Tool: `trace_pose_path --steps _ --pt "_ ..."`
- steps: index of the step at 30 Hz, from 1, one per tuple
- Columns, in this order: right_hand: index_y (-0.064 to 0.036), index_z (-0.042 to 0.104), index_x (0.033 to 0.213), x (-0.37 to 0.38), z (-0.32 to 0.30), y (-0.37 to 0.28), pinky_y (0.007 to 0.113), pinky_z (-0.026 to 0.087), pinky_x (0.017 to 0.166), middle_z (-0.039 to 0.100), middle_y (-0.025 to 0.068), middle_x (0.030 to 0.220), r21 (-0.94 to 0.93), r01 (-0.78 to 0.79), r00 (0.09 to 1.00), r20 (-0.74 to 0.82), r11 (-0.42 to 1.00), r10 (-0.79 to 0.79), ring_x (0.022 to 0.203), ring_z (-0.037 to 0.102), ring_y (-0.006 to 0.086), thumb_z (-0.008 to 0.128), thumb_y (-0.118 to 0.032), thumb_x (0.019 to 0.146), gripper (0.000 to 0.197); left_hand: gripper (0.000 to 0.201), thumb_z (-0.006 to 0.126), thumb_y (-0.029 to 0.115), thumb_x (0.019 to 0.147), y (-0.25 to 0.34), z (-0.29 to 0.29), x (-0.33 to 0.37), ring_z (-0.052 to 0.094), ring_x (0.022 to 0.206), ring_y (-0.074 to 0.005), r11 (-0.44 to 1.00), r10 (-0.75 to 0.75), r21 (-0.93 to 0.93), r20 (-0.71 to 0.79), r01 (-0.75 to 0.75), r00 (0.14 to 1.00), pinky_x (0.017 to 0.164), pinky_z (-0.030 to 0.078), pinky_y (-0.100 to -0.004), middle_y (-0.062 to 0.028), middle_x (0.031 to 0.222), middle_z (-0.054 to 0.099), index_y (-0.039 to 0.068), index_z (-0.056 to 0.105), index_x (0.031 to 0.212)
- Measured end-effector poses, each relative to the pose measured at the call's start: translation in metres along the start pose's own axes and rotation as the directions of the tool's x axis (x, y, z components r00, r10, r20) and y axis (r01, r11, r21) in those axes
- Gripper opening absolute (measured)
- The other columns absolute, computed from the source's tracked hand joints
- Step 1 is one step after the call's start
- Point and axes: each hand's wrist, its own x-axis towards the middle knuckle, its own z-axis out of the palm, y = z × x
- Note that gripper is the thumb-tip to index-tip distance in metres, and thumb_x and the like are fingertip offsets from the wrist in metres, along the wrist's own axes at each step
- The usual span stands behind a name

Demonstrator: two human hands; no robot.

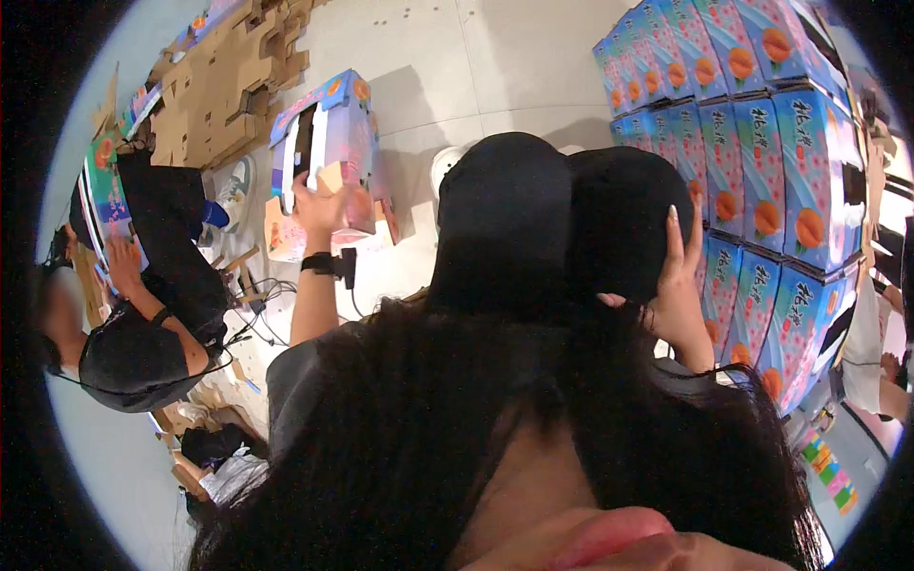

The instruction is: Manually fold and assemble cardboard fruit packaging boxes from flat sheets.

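My left hand (322, 207) is at the near end of a blue and pink cardboard gift box (345, 143), its fingers bent over the edge by the brown inner flaps. The box has a fruit picture on it, and a long dark gap with white edges runs along its upper side. Part of the box's near end is hidden by my hand. On the side of my dark-clothed knee lies my right hand (678, 290), fingers stretched out and holding nothing. Both knees are bent up in front of me.
Stacked blue and pink boxes (762, 171) form a wall close by my right hand. Flattened brown cardboard (214, 90) lies at the far left. A co-worker (143, 276) sits at the left, one hand on a similar box (107, 195). Cables (271, 297) trail across the floor.
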Motion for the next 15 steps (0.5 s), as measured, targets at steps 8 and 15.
trace_pose_path --steps 8,15 --pt "-0.0163 0.026 0.149 -0.014 -0.023 0.016 0.051 0.035 0.105 0.009 0.0317 0.152 -0.176 0.068 0.997 -0.014 0.982 -0.072 0.133 0.030 0.0506 0.084 -0.046 0.061 0.110 0.077 0.079 0.018 0.068 0.096 -0.094 0.021 0.054 0.102 -0.0238 0.756 0.387 -0.547 -0.068 -0.359 0.919 0.090 0.045 -0.0368 -0.0130 0.110 0.052 0.000 0.036 0.129" --pt "-0.0072 0.033 0.146 -0.007 -0.083 0.012 0.048 0.033 0.107 0.032 0.0249 0.147 -0.290 0.168 0.938 -0.247 0.942 -0.243 0.132 0.036 0.0429 0.076 -0.027 0.076 0.084 0.092 0.082 0.030 0.058 0.234 -0.218 -0.094 0.045 0.121 -0.0329 0.532 0.790 -0.058 -0.325 -0.845 0.519 0.108 0.030 -0.0433 -0.0177 0.131 0.047 -0.001 0.037 0.133"
